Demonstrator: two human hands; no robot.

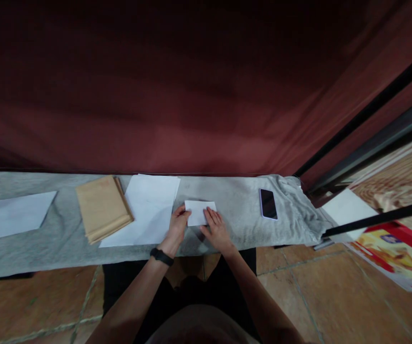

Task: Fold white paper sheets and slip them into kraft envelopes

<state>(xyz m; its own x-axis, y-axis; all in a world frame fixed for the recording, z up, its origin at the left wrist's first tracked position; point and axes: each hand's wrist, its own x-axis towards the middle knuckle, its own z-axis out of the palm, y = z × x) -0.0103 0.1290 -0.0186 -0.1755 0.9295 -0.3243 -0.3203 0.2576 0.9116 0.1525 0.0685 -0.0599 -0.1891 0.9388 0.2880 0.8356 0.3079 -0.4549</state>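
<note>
A small folded white paper (198,210) lies on the grey cloth (238,215) that covers the bench. My left hand (178,225) grips the paper's left edge with its fingers curled. My right hand (216,228) lies flat on the paper's lower right part, fingers stretched out and pressing it down. A black band is on my left wrist.
Left of my hands lie a stack of white sheets (148,205), a pile of brown envelopes (103,208) and a long white envelope (10,215). A phone (268,203) rests face up to the right. A red curtain (191,95) hangs behind; a tiled floor (335,296) is below.
</note>
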